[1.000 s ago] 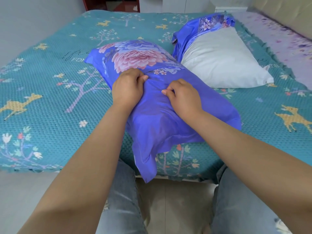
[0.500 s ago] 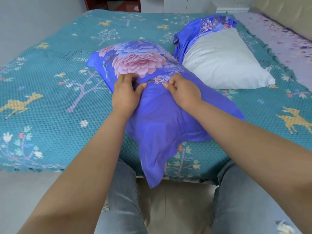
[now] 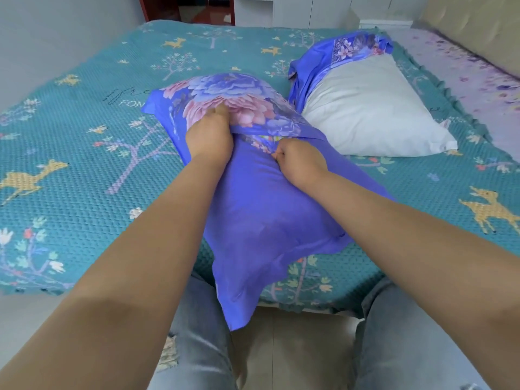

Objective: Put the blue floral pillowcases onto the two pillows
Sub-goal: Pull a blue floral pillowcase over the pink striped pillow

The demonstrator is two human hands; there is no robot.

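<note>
A pillow inside a blue floral pillowcase (image 3: 261,209) lies on the bed's near edge, its loose corner hanging over the side. My left hand (image 3: 209,136) has its fingers tucked under the flowered flap at the case's opening, gripping the cloth. My right hand (image 3: 299,160) pinches the plain blue edge just to the right of it. Behind and to the right lies a bare white pillow (image 3: 368,114). The second blue floral pillowcase (image 3: 337,56) is bunched along its far left side.
The bed carries a teal cover (image 3: 84,153) with deer and tree prints. A lilac sheet (image 3: 472,74) and a padded headboard (image 3: 478,26) are at the right. My jeans-clad knees (image 3: 202,350) are close to the bed edge over a tiled floor.
My left hand has moved up and slipped under the flowered flap. My right hand has shifted slightly right, pinching the edge. The flap has lifted a little.
</note>
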